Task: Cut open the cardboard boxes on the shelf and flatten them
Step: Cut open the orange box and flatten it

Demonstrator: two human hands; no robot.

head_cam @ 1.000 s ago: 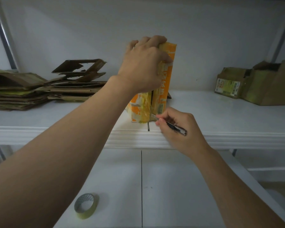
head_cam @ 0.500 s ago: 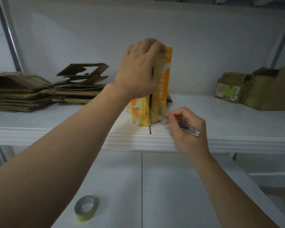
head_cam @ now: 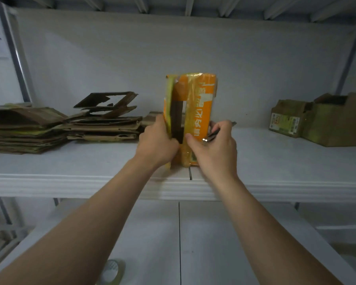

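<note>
Head view: your left hand (head_cam: 156, 145) curls its fingers round one edge of the upright orange box (head_cam: 199, 112), which stands mid-shelf (head_cam: 70, 161). Your right hand (head_cam: 212, 149) grips the knife (head_cam: 211, 136), thumb on the other edge. The seam gapes open, so flattening remains. The brown box (head_cam: 317, 122) at right looks untouched. Flattened cardboard (head_cam: 29, 130) is stacked on the left. I cannot read the box's white Chinese print.

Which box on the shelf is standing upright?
The orange box mid-shelf, gripped by the left hand. The brown boxes at right sit low; the left stack lies flat.
</note>
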